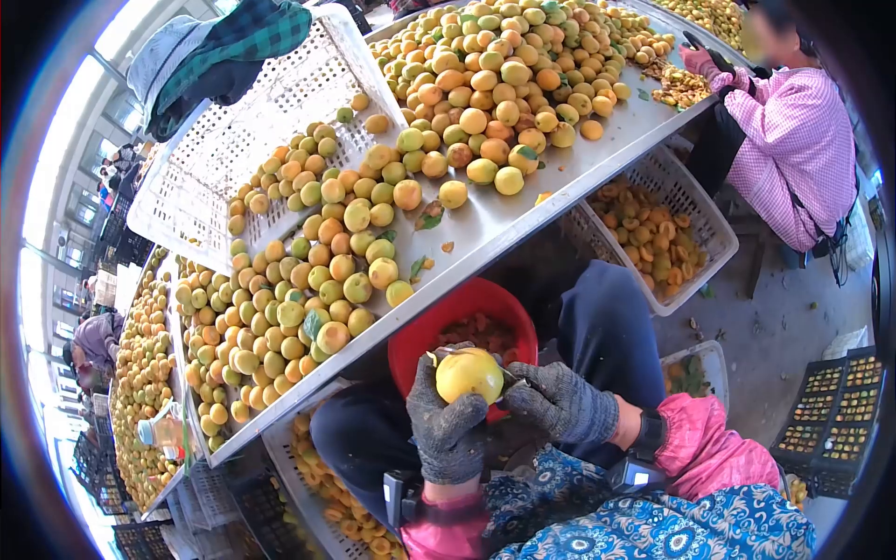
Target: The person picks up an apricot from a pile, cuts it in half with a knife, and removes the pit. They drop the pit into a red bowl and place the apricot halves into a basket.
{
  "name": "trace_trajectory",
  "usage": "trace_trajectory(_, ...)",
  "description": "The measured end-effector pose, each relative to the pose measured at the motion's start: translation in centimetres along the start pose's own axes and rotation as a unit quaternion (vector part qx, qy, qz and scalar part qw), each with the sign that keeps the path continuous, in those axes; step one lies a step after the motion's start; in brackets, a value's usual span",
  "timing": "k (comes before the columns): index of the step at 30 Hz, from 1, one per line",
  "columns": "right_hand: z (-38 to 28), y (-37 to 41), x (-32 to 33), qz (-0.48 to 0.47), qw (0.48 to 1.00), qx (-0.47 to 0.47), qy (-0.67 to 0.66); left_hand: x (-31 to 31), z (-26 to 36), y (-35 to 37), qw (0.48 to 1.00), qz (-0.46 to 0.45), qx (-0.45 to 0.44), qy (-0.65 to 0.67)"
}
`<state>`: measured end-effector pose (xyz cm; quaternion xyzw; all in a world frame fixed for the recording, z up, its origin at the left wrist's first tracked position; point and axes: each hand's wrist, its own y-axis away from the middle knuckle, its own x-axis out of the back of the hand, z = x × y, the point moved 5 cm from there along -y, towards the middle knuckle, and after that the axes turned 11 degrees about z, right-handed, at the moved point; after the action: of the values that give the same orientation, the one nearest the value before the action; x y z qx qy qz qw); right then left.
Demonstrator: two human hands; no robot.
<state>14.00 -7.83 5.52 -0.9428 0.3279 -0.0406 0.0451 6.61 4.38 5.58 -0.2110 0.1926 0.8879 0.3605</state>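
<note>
A yellow fruit (469, 375) is held over a red bowl (401, 350) between the knees. My left hand (448, 425), in a dark grey glove, grips the fruit from its left and lower side. My right hand (560, 401), also gloved, is closed at the fruit's right side around a small tool, mostly hidden by the fingers; its thin metal part shows near the fruit's top. Reddish pieces (476, 334) lie inside the bowl. Just beyond, a metal table (495, 219) carries a large heap of yellow-orange fruit (485, 75).
A white crate (719, 245) of fruit pieces stands under the table's right side. Another crate (289, 467) is left of my legs. A person in pink (793, 140) sits at the upper right. Black trays (831, 420) lie on the floor. A white crate (243, 131) leans over the table.
</note>
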Motion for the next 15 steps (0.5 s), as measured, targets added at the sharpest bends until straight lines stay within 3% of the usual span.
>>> trace_trajectory(1,-0.3,-0.1,0.1,-0.045,0.998,0.047,0.022,0.0,0.3,-0.1,0.999,-0.021,-0.003,-0.044)
trace_trajectory(2,-0.5,-0.2,0.7,-0.046,0.998,0.044,0.023,0.2,0.5,-0.2,0.999,-0.02,-0.001,-0.043)
trace_trajectory(4,-1.0,-0.2,1.4,-0.084,0.99,-0.009,0.111,0.4,1.2,-0.6,0.982,-0.033,-0.046,-0.179)
trace_trajectory(10,0.0,-0.5,1.9,-0.175,0.951,0.081,0.241,1.1,1.9,-1.2,0.936,-0.124,0.0,-0.33)
trace_trajectory(13,-0.1,-0.7,1.6,-0.199,0.941,0.103,0.253,1.0,2.5,-1.4,0.859,-0.195,-0.054,-0.471)
trace_trajectory(15,-0.3,-0.9,1.2,-0.249,0.915,0.052,0.313,1.3,2.7,-1.6,0.835,-0.221,-0.083,-0.497)
